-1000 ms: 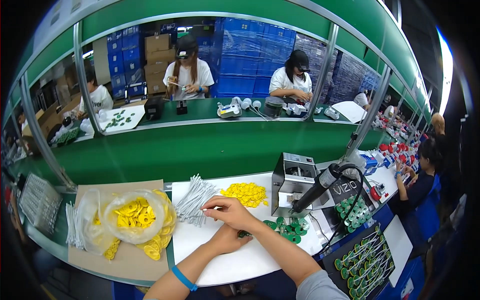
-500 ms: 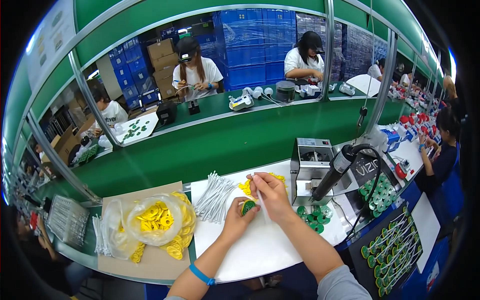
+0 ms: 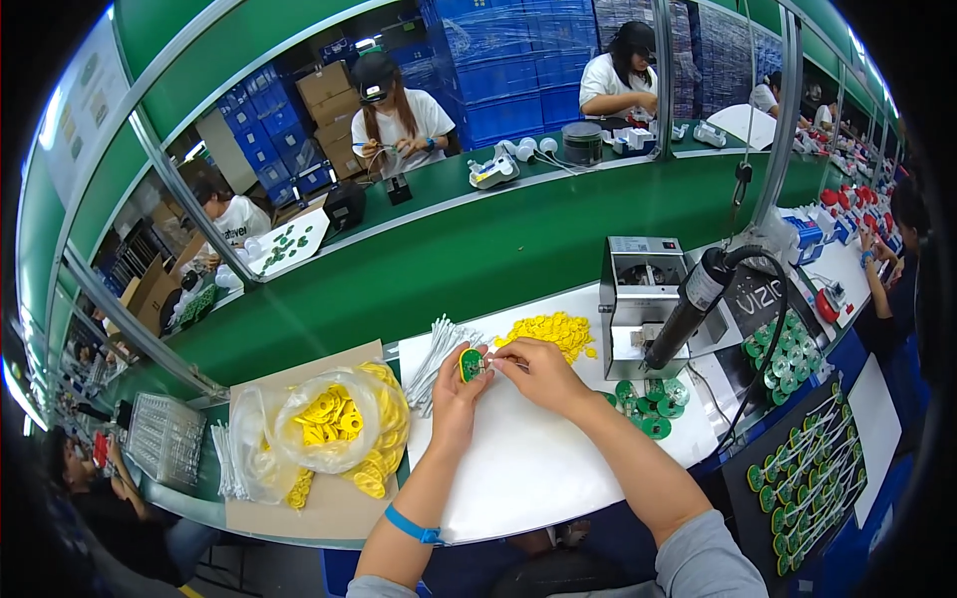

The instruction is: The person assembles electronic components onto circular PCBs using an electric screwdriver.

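My left hand [image 3: 455, 401] is closed on a round green circuit board [image 3: 471, 365] with a yellow rim, tilted up above the white work sheet [image 3: 528, 488]. Fingertips of my right hand [image 3: 546, 373] pinch the end of a thin white cable [image 3: 489, 363] at the board's right edge. Most of that cable is hidden by my hands. A bundle of white cables [image 3: 427, 375] lies beside my left hand. Just beyond my right hand is a heap of yellow plastic discs [image 3: 558, 331].
To the left, an open plastic bag [image 3: 274, 439] of yellow discs sits on cardboard [image 3: 329, 518]. A metal machine [image 3: 620, 309] and a black cylindrical tool [image 3: 688, 304] stand right, near loose green boards [image 3: 653, 404]. A black panel [image 3: 797, 488] carries wired boards. Co-workers sit across the bench.
The board has been raised and turned more upright in my left hand. My right hand has come down to the board's edge with the cable end. The view has shifted slightly.
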`<action>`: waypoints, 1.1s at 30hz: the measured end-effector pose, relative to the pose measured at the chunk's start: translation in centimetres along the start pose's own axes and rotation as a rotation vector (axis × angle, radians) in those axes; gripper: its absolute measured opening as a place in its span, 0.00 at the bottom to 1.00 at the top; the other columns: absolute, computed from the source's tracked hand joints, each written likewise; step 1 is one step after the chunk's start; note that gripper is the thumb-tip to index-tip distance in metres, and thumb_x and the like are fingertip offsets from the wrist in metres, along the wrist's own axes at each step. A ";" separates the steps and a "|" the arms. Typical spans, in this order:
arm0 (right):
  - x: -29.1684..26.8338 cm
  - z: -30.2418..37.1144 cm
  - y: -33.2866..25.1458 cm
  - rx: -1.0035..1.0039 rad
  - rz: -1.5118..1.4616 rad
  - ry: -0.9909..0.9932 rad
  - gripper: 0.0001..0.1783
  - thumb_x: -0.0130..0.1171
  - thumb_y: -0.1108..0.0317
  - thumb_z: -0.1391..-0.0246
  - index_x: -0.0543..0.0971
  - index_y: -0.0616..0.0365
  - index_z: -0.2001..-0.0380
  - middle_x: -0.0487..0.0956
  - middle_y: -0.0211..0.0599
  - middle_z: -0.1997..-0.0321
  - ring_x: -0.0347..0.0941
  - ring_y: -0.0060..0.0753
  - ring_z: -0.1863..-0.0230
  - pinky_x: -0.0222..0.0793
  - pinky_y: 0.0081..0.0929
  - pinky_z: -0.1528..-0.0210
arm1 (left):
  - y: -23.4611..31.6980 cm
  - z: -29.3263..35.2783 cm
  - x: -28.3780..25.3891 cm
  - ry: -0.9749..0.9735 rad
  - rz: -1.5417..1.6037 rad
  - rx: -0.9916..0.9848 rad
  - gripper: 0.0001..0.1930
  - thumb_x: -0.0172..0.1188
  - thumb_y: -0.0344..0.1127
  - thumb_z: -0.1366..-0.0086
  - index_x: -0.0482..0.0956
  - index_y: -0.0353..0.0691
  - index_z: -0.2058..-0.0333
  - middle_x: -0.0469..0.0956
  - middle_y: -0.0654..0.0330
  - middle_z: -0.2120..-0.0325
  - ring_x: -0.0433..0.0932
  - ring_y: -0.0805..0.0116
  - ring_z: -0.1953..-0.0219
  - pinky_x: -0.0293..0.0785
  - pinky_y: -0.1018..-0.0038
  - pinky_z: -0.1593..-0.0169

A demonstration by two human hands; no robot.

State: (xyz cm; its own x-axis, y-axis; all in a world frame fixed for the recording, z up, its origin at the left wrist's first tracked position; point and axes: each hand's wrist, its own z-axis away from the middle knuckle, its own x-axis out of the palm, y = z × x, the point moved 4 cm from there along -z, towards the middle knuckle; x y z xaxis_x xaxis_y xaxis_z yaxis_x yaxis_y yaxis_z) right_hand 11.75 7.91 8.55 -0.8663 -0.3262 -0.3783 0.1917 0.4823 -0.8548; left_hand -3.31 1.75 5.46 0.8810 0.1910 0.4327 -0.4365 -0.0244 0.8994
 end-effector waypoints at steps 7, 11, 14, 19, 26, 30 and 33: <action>0.7 0.6 1.3 0.011 -0.007 -0.024 0.10 0.63 0.68 0.44 0.82 0.65 0.63 0.82 0.48 0.64 0.81 0.47 0.62 0.75 0.38 0.59 | -0.8 -0.1 0.5 -0.028 0.005 0.004 0.29 0.52 0.18 0.33 0.60 0.33 0.34 0.69 0.44 0.37 0.72 0.59 0.38 0.72 0.66 0.36; 0.4 0.7 1.3 0.006 -0.006 -0.001 0.09 0.63 0.68 0.44 0.82 0.64 0.64 0.82 0.47 0.64 0.81 0.48 0.61 0.75 0.38 0.59 | -1.1 -0.2 0.5 -0.019 -0.032 0.044 0.28 0.52 0.17 0.33 0.61 0.31 0.35 0.69 0.43 0.38 0.73 0.58 0.38 0.73 0.66 0.36; 0.3 0.9 1.6 -0.009 0.031 0.007 0.09 0.63 0.69 0.44 0.82 0.63 0.64 0.82 0.46 0.64 0.80 0.49 0.62 0.74 0.39 0.60 | -1.3 -0.1 0.7 -0.010 -0.033 0.051 0.28 0.52 0.16 0.34 0.62 0.30 0.35 0.70 0.43 0.38 0.73 0.58 0.39 0.73 0.65 0.36; -0.4 1.3 0.2 -0.085 0.162 0.059 0.08 0.63 0.68 0.44 0.81 0.60 0.63 0.81 0.43 0.63 0.80 0.49 0.64 0.74 0.42 0.62 | -0.9 0.2 1.4 -0.009 -0.110 0.071 0.27 0.54 0.16 0.34 0.64 0.30 0.36 0.71 0.45 0.39 0.73 0.60 0.39 0.72 0.68 0.37; -0.6 1.7 0.2 -0.036 0.254 0.056 0.06 0.64 0.71 0.44 0.80 0.61 0.65 0.82 0.44 0.64 0.81 0.46 0.64 0.76 0.39 0.62 | -1.3 0.7 2.0 -0.042 -0.277 0.181 0.25 0.55 0.17 0.32 0.68 0.31 0.36 0.71 0.52 0.38 0.72 0.67 0.39 0.70 0.75 0.39; -0.6 1.7 0.6 0.027 0.170 0.011 0.08 0.61 0.68 0.42 0.79 0.62 0.66 0.82 0.47 0.65 0.80 0.53 0.63 0.75 0.44 0.61 | -1.1 0.8 2.0 -0.076 -0.263 0.211 0.26 0.55 0.17 0.33 0.67 0.31 0.36 0.70 0.52 0.37 0.72 0.67 0.38 0.70 0.75 0.38; -0.8 1.9 1.0 0.047 0.268 -0.069 0.10 0.57 0.65 0.40 0.80 0.61 0.67 0.82 0.51 0.65 0.80 0.57 0.62 0.74 0.49 0.61 | -1.3 0.9 2.4 -0.120 -0.309 0.268 0.27 0.54 0.17 0.32 0.66 0.32 0.34 0.70 0.53 0.36 0.72 0.70 0.39 0.70 0.77 0.40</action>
State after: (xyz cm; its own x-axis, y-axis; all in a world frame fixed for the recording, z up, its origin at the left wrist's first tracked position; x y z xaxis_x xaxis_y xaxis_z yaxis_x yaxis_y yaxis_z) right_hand 13.48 7.12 7.29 -0.7484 -0.2475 -0.6154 0.4327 0.5211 -0.7357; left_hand -0.49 1.38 5.33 0.9849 0.1141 0.1305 -0.1000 -0.2408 0.9654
